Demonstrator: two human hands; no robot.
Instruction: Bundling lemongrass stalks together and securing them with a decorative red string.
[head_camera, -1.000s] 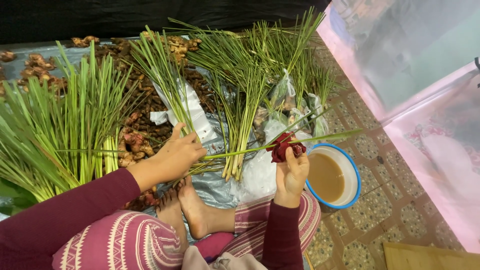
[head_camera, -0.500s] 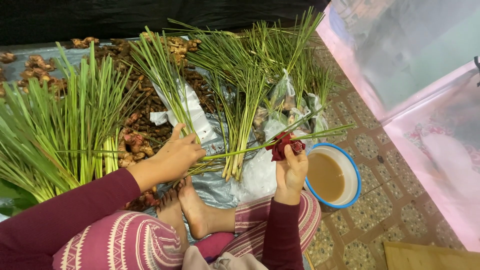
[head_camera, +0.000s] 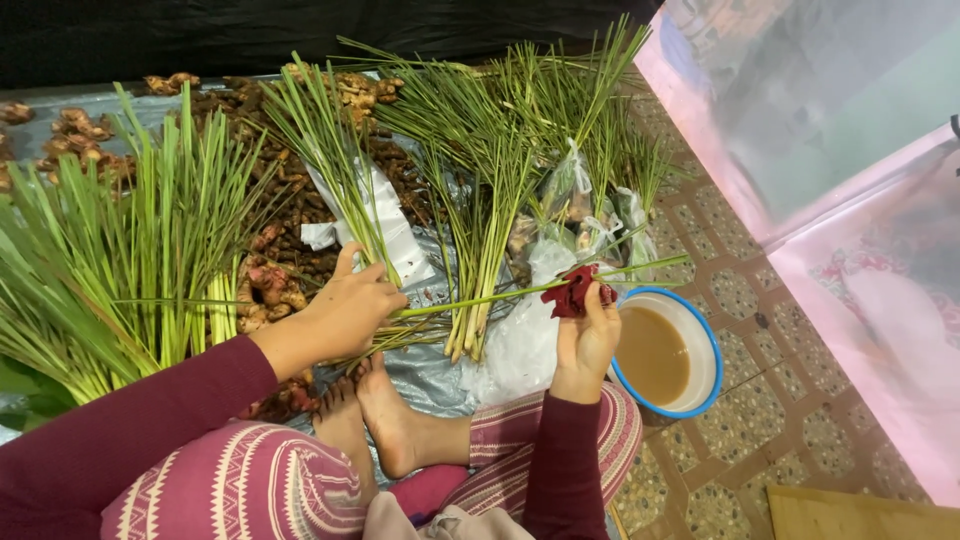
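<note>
Tiled floor (head_camera: 760, 400) with a patterned surface, partly covered by a grey plastic sheet (head_camera: 430, 370); a dark backdrop runs along the top and a pink-edged translucent sheet (head_camera: 830, 150) hangs at the right. The person sits on the floor, bare feet (head_camera: 390, 420) tucked in front.

A single long lemongrass stalk (head_camera: 480, 300) lies nearly level between the two hands, its thin tip reaching past the right hand toward the right. Left hand (head_camera: 345, 310) closed around the thick base end of the stalk, fingers curled over it, thumb raised. Right hand (head_camera: 590, 335) closed on a crumpled dark red cloth (head_camera: 578, 292), which is wrapped around the stalk further along; fingers pinch the cloth from below.

Just right of the right hand, touching distance: a white bowl with a blue rim (head_camera: 705, 345), holding murky brown water.

Behind the stalk, a bundle of lemongrass (head_camera: 485, 230) stands splayed, bases toward the person, leaves fanning up and away. A second bundle (head_camera: 330, 160) slants over a strip of white plastic (head_camera: 385, 215). A large heap of lemongrass (head_camera: 120, 260) fills the left side, beside the left forearm. Brown knobbly roots (head_camera: 275, 280), ginger-like, lie spread on the sheet under and behind the greens. Clear plastic bags (head_camera: 570, 215) sit crumpled beyond the cloth, among thinner leaves.
</note>
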